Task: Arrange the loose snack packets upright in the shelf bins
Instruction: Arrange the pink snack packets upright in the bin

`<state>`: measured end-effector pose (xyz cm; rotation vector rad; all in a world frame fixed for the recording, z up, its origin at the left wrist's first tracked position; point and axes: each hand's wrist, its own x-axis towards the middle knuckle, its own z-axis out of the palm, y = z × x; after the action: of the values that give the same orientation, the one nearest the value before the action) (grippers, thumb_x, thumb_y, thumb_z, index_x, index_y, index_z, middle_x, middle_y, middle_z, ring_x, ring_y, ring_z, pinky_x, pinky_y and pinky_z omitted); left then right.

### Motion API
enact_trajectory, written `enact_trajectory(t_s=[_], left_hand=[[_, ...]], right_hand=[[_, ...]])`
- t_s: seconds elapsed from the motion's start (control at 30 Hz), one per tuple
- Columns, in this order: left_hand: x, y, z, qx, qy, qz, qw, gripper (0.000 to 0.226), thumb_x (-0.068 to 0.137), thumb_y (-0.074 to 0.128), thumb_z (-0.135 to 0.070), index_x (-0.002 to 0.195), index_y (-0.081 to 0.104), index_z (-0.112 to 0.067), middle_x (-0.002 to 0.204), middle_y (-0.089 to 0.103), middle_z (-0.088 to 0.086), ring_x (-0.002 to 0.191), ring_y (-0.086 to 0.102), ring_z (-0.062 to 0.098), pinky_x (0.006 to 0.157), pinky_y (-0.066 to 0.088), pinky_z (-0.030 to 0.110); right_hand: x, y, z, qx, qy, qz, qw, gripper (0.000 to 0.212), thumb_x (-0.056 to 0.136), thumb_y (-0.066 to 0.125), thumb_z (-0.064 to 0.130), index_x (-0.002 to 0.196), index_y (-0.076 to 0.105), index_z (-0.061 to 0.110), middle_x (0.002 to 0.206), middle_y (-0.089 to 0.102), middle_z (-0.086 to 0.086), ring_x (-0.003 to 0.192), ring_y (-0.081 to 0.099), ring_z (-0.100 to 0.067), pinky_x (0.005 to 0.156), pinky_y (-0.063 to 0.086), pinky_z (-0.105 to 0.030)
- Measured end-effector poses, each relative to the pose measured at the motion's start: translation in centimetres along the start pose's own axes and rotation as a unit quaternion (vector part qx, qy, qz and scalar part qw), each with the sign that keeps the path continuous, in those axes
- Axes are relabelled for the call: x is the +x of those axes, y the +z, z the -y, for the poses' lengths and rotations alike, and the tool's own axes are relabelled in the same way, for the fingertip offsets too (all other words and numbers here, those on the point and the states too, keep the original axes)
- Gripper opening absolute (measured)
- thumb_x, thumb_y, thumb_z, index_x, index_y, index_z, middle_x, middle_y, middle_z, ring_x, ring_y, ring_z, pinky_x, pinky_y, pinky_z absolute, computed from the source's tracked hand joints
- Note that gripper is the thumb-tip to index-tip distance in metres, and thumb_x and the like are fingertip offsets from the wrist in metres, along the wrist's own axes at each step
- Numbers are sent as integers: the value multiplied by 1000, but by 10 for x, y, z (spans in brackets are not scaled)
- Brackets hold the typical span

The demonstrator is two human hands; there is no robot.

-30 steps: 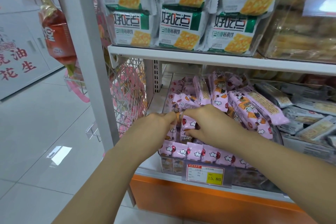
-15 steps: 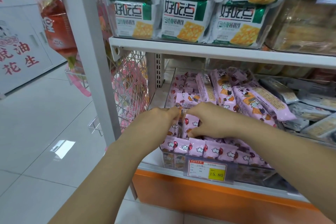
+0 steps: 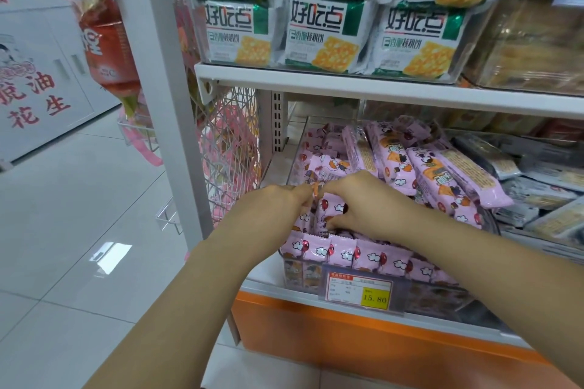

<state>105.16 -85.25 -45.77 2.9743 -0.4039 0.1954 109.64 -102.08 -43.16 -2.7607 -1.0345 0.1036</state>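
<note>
A row of pink snack packets (image 3: 344,253) already stands upright along the front wall of the clear bin (image 3: 437,297), but behind it and to the right a heap of loose packets (image 3: 436,180) lies tilted and crosswise, so I judge the job under halfway (the grey packets (image 3: 537,189) in the next bin look jumbled too). The left hand (image 3: 284,204) pinches the top edge of one pink packet (image 3: 328,213), held upright just behind that row; the right hand (image 3: 366,204) curls over it from the other side, thumb beneath, both forearms converging over the bin
</note>
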Motion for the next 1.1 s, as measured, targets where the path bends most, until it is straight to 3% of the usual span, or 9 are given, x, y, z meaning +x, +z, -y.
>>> enact_trajectory(t_s=[0.17, 0.37, 0.5, 0.6, 0.8, 0.87, 0.93, 1.0, 1.1], left_hand=[[0, 1, -1, -8, -4, 1, 1000, 29, 94, 50, -8, 91, 31, -30, 87, 56, -1, 79, 58, 25, 61, 44, 33], [0, 0, -2, -3, -2, -2, 1000, 19, 95, 49, -9, 98, 42, -27, 89, 57, 0, 83, 58, 25, 63, 42, 31], [0, -7, -4, -11, -1, 2, 1000, 12, 98, 47, -18, 104, 55, -25, 93, 59, -3, 89, 58, 20, 65, 39, 28], [1, -9, -6, -11, 2, 11, 1000, 16, 99, 45, -26, 105, 60, -24, 99, 60, -5, 93, 56, 17, 69, 36, 25], [1, -8, -7, 30, -9, 14, 999, 17, 100, 44, -22, 109, 57, -29, 90, 53, -7, 86, 51, 14, 69, 30, 25], [1, -8, -7, 21, -19, 28, 999, 24, 101, 43, -24, 119, 55, -35, 107, 61, -9, 105, 54, 15, 89, 37, 30], [-2, -8, -9, 37, -29, 36, 998, 29, 103, 39, -28, 127, 51, -39, 120, 60, -9, 123, 44, 15, 113, 19, 46], [-5, -9, -13, 52, -30, 23, 998, 30, 102, 38, -33, 129, 49, -40, 129, 57, -11, 137, 31, 16, 115, 2, 54], [-12, -10, -16, 10, -31, 20, 999, 34, 100, 34, -43, 132, 47, -41, 137, 51, -16, 145, 15, 14, 115, -6, 55]], right_hand=[[5, -18, -1, 17, 19, 80, 997, 39, 79, 75, 32, 66, 42, 17, 66, 42, 1, 57, 36, -7, 49, 25, -24], [11, 11, 10, 6, 24, 133, 991, 30, 88, 66, 28, 113, 59, 14, 87, 59, -9, 76, 52, -21, 66, 43, -31], [10, 1, 4, 44, 35, 149, 987, 36, 89, 62, 38, 66, 44, 16, 59, 37, -1, 53, 34, -15, 50, 26, -28], [3, -8, 3, 140, 56, 161, 975, 28, 94, 56, 32, 85, 61, 6, 55, 45, 7, 53, 47, -10, 51, 37, -19], [-5, -1, 11, 109, 56, 150, 981, 28, 98, 48, 23, 108, 63, 2, 74, 51, -7, 58, 38, -13, 53, 30, -24], [-10, -4, 12, 122, 58, 147, 980, 30, 99, 45, 23, 112, 62, 1, 75, 51, -9, 63, 44, -18, 57, 34, -27], [-19, -13, 11, 165, 61, 123, 977, 27, 100, 45, 22, 116, 62, 9, 83, 60, -7, 80, 59, -28, 74, 48, -36], [-31, -27, 9, 201, 76, 67, 974, 27, 98, 48, 23, 122, 60, 20, 103, 67, 0, 94, 64, -23, 89, 51, -40], [-53, -48, -1, 140, 63, -60, 986, 27, 95, 53, 25, 121, 62, 28, 104, 65, 15, 87, 60, 4, 85, 47, -14]])
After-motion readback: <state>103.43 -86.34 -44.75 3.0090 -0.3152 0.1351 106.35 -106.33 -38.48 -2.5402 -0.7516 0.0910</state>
